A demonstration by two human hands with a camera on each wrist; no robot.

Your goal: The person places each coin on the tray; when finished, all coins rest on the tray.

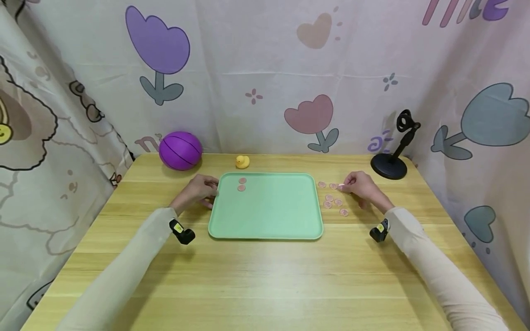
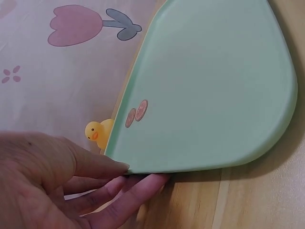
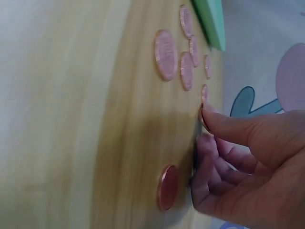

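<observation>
A mint-green tray (image 1: 269,207) lies on the table with two copper coins (image 2: 141,110) near its back left corner. At its left edge, my left hand (image 1: 201,189) holds the rim, thumb on top and fingers against the outer side. To the right of the tray, my right hand (image 1: 359,185) pinches a copper coin (image 3: 204,119) between thumb and fingertips, tilted on edge just above the table. Several loose coins (image 1: 329,198) lie flat between the tray and this hand. In the right wrist view, another coin (image 3: 167,187) rests on the wood below the curled fingers.
A purple ball (image 1: 180,151) sits at the back left, and a small yellow duck (image 1: 242,162) stands behind the tray. At the back right is a black stand (image 1: 389,166) with a round base. A printed curtain (image 1: 248,55) hangs along the table's back edge.
</observation>
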